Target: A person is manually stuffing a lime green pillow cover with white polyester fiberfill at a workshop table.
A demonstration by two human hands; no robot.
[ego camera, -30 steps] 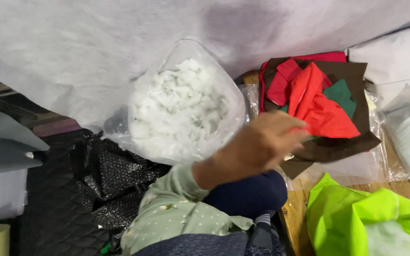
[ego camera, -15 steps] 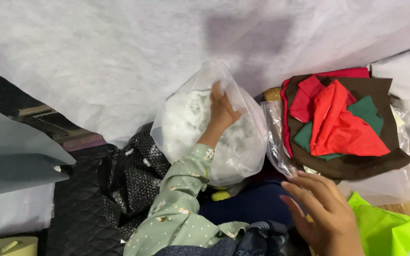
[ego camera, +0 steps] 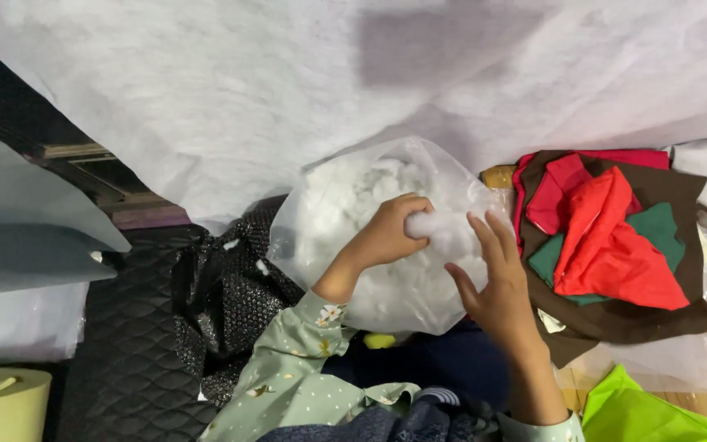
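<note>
A clear plastic bag point(ego camera: 321, 213) full of white fluffy stuffing point(ego camera: 353, 192) lies in front of me on my lap. My left hand point(ego camera: 386, 233) reaches into the bag's mouth, fingers curled around a tuft of the stuffing point(ego camera: 429, 227). My right hand point(ego camera: 497, 282) hovers just right of it, fingers spread, touching the edge of the same tuft and the bag's rim.
A pile of felt sheets point(ego camera: 615, 237) in red, green and brown lies at the right on plastic. Neon green fabric point(ego camera: 648, 413) is at the bottom right. A black dotted bag point(ego camera: 231, 303) sits left of the stuffing bag. White sheeting point(ego camera: 206, 98) covers the back. A pale foam roll point(ego camera: 2, 405) is at bottom left.
My left hand has closed on a tuft of stuffing in the bag. My right hand rose from my lap to meet it at the bag's mouth.
</note>
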